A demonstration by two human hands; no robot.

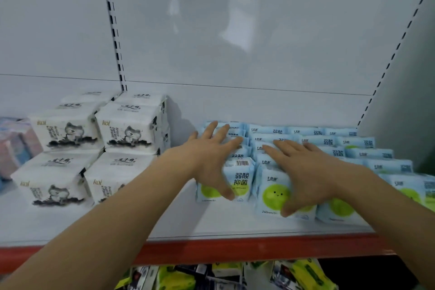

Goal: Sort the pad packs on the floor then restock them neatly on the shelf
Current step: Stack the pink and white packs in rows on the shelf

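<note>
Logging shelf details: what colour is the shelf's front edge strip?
Red; the shelf edge strip shows clearly in the head view, below the pad packs.

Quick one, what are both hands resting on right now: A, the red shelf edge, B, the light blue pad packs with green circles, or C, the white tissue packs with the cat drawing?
B: the left hand and right hand lie spread on the light blue pad packs.

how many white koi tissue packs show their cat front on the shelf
4: top left, top right, bottom left, bottom right. More sit behind them, partly hidden.
</note>
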